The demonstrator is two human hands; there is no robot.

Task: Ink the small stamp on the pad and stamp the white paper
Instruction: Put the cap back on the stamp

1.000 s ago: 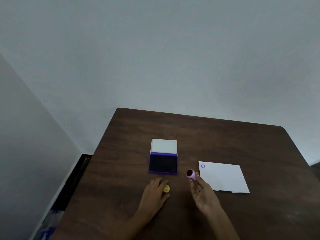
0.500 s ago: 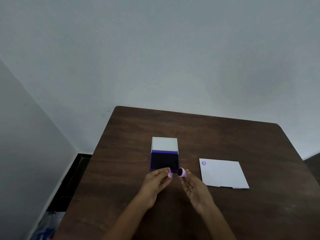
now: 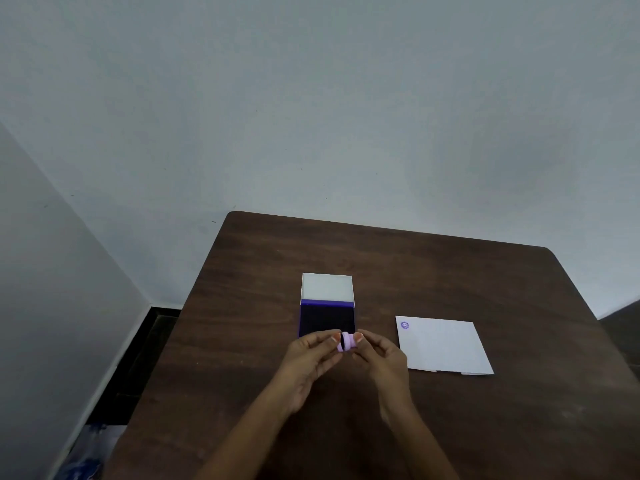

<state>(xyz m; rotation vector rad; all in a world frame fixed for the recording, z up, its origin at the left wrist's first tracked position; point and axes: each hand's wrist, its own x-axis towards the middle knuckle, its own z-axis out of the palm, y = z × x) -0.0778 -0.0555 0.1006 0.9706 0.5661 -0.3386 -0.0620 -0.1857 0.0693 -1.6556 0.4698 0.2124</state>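
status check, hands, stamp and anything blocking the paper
Both hands, left and right, pinch the stamp over the ink pad's near edge. Paper has one print. Nothing blocking.

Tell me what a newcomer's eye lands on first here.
Both hands, left hand and right hand, meet at the table's middle, pinching a small pink stamp between their fingertips. Just beyond lies the open ink pad, its dark face up and white lid folded back. To the right lies white paper with a purple mark in its far-left corner.
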